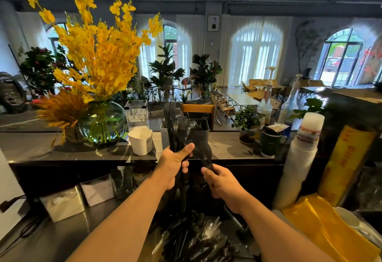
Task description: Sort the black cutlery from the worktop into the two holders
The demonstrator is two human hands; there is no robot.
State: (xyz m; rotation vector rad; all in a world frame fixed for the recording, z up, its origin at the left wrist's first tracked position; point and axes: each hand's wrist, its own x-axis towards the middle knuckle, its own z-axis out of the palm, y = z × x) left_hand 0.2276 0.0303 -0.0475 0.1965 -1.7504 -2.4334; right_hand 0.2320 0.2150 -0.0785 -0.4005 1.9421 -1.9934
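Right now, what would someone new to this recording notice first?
The tall yellow flowers in a glass vase, left on the counter, dominate. At centre, the left hand grips a bundle of black forks before a grey holder, while the right hand pinches more black cutlery.

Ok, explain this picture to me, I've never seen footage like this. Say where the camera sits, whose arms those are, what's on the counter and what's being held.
There is no machine here. One wide-angle camera is worn on a person's head, looking forward and down, so the two bare arms are that person's own. The left hand grips an upright bundle of black forks. The right hand pinches some more black pieces; their kind is hard to tell. Behind the hands, on the raised counter, stand a grey holder and a white holder, with a glass vase of yellow flowers to their left. On the lower worktop, nearest the camera, lies a pile of cutlery not yet sorted.
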